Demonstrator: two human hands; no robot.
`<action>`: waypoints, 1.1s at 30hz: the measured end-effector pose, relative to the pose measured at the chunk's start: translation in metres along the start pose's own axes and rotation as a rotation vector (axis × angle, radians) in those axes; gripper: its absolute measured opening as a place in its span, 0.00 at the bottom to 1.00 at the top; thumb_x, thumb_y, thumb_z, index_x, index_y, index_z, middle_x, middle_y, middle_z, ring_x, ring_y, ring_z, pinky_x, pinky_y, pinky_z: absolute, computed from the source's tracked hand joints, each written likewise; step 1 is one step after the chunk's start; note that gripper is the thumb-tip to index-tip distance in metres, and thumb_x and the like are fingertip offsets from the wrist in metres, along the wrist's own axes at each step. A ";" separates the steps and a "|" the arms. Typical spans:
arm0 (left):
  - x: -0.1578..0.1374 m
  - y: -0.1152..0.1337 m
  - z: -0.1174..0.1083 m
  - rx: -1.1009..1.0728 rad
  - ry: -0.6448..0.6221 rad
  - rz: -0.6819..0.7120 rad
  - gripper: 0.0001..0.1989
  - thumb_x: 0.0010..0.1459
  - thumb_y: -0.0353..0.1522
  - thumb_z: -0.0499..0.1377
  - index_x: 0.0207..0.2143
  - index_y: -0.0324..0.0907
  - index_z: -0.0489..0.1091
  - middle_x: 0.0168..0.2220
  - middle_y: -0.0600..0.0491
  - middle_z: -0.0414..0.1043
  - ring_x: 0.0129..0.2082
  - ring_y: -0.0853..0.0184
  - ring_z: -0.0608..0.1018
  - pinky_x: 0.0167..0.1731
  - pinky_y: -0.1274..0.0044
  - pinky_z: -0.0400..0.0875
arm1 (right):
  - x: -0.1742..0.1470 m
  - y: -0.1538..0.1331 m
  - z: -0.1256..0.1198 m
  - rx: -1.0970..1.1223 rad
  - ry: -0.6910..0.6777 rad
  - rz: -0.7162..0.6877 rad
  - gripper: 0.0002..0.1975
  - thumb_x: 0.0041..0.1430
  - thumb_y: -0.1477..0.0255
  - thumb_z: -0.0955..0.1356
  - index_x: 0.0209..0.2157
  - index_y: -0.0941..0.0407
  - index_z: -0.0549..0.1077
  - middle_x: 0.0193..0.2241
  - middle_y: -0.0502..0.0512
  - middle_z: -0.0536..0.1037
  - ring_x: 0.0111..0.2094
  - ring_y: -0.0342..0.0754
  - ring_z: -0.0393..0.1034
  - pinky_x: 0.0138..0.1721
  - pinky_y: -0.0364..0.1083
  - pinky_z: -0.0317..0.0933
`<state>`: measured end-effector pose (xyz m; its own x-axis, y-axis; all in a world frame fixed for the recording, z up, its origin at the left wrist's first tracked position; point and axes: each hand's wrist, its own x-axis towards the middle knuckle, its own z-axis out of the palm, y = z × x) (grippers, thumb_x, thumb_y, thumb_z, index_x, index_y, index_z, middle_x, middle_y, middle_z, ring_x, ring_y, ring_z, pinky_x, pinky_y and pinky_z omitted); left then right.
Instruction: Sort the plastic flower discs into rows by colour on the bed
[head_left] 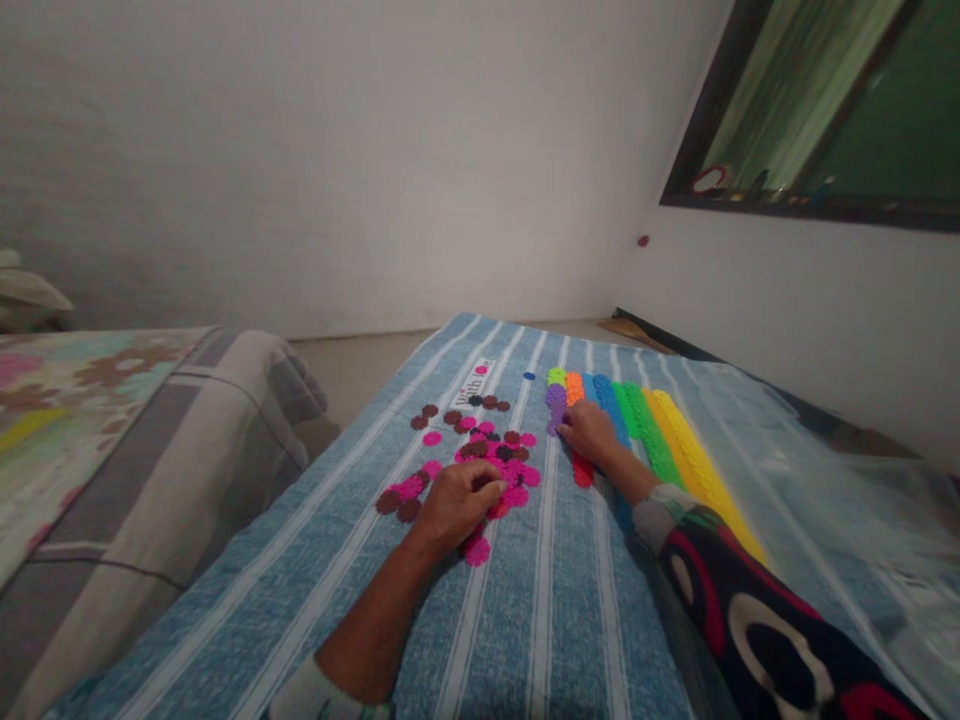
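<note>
Small scalloped plastic discs cover the middle of the blue striped cloth. My left hand [463, 503] rests low over a loose scatter of pink discs [517, 495], thumb and forefinger pinched together; anything between them is too small to make out. Brown discs [409, 511] lie around the scatter, with a few black ones mixed in. My right hand [589, 430] is at the near end of a short row of purple discs [556, 400], its fingers closed, and what they pinch is hidden. A red row [582, 472] shows under that hand, and an orange row [574, 387] lies beyond it.
Blue [609, 395], green [651, 435] and yellow rows [697, 460] of overlapping discs lie to the right. One blue disc [529, 376] sits apart. Clear plastic [847, 510] covers the cloth's right side. A cloth-covered surface [172, 450] stands at left, across a floor gap.
</note>
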<state>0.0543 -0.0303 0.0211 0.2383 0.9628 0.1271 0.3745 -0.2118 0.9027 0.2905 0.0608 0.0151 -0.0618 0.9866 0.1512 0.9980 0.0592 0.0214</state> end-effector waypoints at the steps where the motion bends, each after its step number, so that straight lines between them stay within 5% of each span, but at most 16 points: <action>1: 0.000 0.000 0.000 -0.001 0.000 -0.001 0.08 0.48 0.34 0.59 0.20 0.41 0.72 0.20 0.55 0.71 0.24 0.69 0.70 0.28 0.77 0.63 | 0.000 0.000 0.000 -0.001 -0.004 0.005 0.15 0.63 0.66 0.64 0.40 0.60 0.79 0.44 0.65 0.77 0.47 0.54 0.69 0.41 0.46 0.60; 16: 0.001 -0.006 0.001 0.031 -0.017 0.012 0.08 0.48 0.34 0.58 0.21 0.40 0.72 0.22 0.55 0.71 0.25 0.69 0.71 0.29 0.77 0.63 | 0.000 -0.001 -0.003 0.009 -0.004 0.040 0.22 0.61 0.56 0.65 0.43 0.61 0.78 0.47 0.67 0.74 0.51 0.57 0.63 0.46 0.49 0.57; 33: 0.001 -0.005 0.000 0.089 -0.059 -0.001 0.09 0.49 0.35 0.56 0.24 0.40 0.72 0.23 0.55 0.71 0.25 0.69 0.71 0.30 0.76 0.63 | 0.008 0.005 0.010 0.042 0.000 0.010 0.23 0.63 0.57 0.64 0.40 0.62 0.79 0.45 0.67 0.75 0.50 0.58 0.64 0.44 0.49 0.58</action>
<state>0.0524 -0.0279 0.0164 0.2890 0.9522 0.0993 0.4527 -0.2273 0.8622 0.2949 0.0705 0.0063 -0.0519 0.9871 0.1516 0.9982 0.0558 -0.0219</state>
